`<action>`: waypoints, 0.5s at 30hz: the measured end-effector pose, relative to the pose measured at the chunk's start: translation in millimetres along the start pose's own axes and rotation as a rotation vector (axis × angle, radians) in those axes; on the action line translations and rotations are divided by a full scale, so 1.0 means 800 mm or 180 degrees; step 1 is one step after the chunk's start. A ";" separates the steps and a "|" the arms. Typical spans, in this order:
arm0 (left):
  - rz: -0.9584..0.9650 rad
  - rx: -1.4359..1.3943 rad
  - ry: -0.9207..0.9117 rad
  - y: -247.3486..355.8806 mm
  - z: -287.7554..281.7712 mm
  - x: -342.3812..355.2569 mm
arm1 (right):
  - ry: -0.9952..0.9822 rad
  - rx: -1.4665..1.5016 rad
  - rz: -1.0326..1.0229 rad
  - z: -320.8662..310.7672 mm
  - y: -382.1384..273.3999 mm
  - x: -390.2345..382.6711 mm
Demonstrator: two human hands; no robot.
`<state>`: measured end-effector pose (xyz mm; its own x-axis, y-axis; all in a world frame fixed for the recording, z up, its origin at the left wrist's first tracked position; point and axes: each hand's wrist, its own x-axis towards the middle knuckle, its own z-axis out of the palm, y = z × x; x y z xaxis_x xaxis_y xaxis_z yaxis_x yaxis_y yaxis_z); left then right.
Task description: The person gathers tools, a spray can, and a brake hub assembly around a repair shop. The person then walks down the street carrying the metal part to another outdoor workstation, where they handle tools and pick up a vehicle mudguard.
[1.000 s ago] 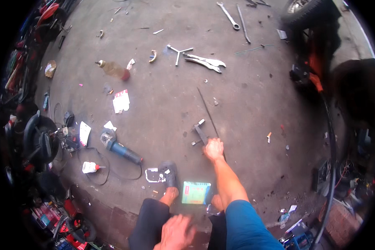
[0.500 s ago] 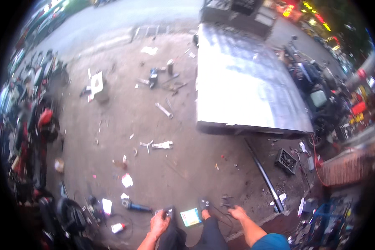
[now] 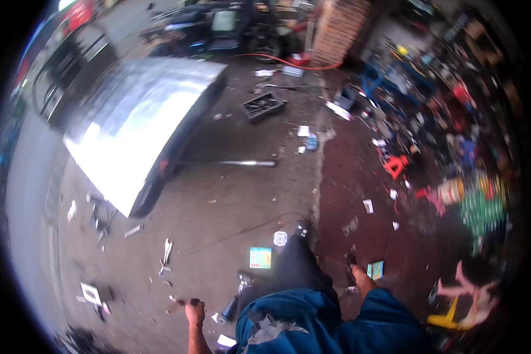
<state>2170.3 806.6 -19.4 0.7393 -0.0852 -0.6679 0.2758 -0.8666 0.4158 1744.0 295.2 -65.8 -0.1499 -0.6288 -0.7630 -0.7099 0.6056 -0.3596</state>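
My left hand (image 3: 195,311) hangs above the ground at the lower left, fingers curled in; what is inside them, if anything, is hidden. Beside it, close to my leg, lies a dark power tool, seemingly an angle grinder (image 3: 225,312). Low at the right, my right hand (image 3: 355,269) is blurred and dark at the fingers, so I cannot tell whether it holds anything. Just right of it shows a green and yellow packet (image 3: 374,269). Another flat, pale green and yellow packet (image 3: 260,258) lies on the ground by my shoes, near a small white patterned piece (image 3: 280,238).
A large body with a shiny metal top (image 3: 141,118) stands at the upper left, with a metal bar (image 3: 236,163) beside it. Wrenches (image 3: 167,252) and scraps lie about. Beyond are a parts crate (image 3: 262,107), a red jack stand (image 3: 394,166), and a person's bare limbs (image 3: 475,292) at right.
My view has swung to the right, so the metal-topped body now sits at the left and the cluttered right side shows. My left hand is now away from my knee.
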 end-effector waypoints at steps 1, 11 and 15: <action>0.0096 0.0120 -0.0059 0.022 0.003 0.009 | -0.0189 -0.0015 0.0174 -0.019 0.038 -0.013; 0.1190 0.0848 -0.0492 0.341 0.140 0.056 | -0.1560 0.1573 0.1097 -0.134 0.159 -0.069; 0.2032 0.2182 -0.0509 0.541 0.174 -0.022 | -0.1299 0.2056 0.1226 -0.157 0.099 -0.054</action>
<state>2191.1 364.9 86.4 0.5189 -0.6647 -0.5376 -0.6094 -0.7286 0.3126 1608.0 308.8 6.1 0.0473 -0.1724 -0.9839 -0.1103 0.9781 -0.1767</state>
